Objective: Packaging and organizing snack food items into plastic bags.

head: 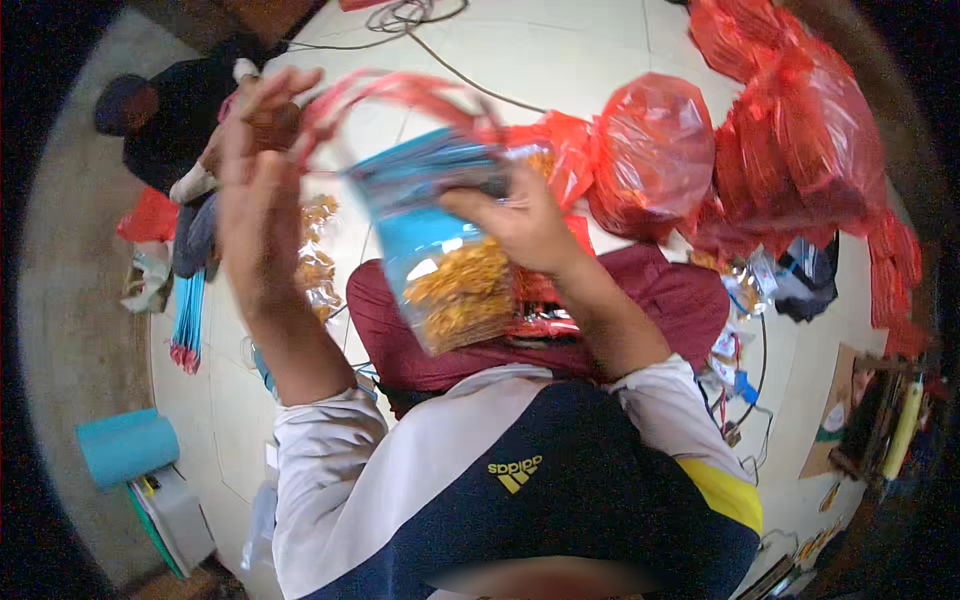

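Note:
My right hand (532,217) grips clear plastic packets of yellow-orange snack pieces (469,292) by their blue upper part (424,195), with the thumb across the front. The packets hang tilted over my crossed legs. A blurred red plastic strip (390,82) arcs from the top of the packets towards my left hand (259,172). That hand is raised on the left, blurred by motion, with its fingers apart. Whether the strip touches it cannot be told. Red packaging (540,307) lies in my lap, partly hidden by my right forearm.
Snack packets (319,259) lie on the tiled floor at left, near blue strips with red ends (187,319). Another person (176,124) sits at the upper left. Filled red plastic bags (652,154) stand at the right. A cable (472,79) crosses the floor ahead.

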### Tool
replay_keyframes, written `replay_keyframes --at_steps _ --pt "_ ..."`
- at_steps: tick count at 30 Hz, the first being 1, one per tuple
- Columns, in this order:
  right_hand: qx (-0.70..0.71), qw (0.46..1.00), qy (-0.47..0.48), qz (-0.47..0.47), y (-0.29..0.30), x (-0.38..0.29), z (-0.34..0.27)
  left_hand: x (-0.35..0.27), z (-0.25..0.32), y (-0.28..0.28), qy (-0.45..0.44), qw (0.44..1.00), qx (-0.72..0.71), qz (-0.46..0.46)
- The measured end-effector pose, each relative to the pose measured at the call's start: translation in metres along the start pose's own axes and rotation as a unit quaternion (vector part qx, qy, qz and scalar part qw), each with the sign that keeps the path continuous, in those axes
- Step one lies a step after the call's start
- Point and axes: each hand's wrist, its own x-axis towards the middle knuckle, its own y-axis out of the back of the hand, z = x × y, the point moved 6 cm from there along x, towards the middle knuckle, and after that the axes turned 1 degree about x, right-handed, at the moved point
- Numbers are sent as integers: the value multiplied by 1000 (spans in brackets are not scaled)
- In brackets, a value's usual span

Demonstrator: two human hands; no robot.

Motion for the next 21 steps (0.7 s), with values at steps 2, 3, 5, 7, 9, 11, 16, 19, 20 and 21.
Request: replay_keyframes --at_steps 2,3,5,7,9,11,16,19,20,21 --pt "-14 993 -71 92 21 -3 6 -15 -44 8 111 992 -41 -38" --pt "-19 994 -62 83 21 -2 5 -27 -60 -3 169 982 -58 -69" --pt "14 989 -82 123 25 -8 12 -50 -68 -26 198 972 -51 -119" --pt "-2 989 -86 122 20 -11 12 -57 -60 -40 184 976 -77 -90" --pt "-48 985 -30 165 17 -13 2 -61 -63 -45 201 973 -110 -40" --pt "-47 983 -28 175 16 -16 9 -62 -68 -44 187 977 -106 -13" --pt "-99 984 -82 122 15 -17 9 -59 -72 -24 104 992 -70 24" --pt "8 988 98 123 19 0 -6 -55 -60 -10 117 986 -107 43" --pt "9 988 87 127 30 7 4 -54 -54 -6 122 982 -136 57" --pt "-44 998 35 40 35 14 22 -53 -44 1 138 977 -141 81"
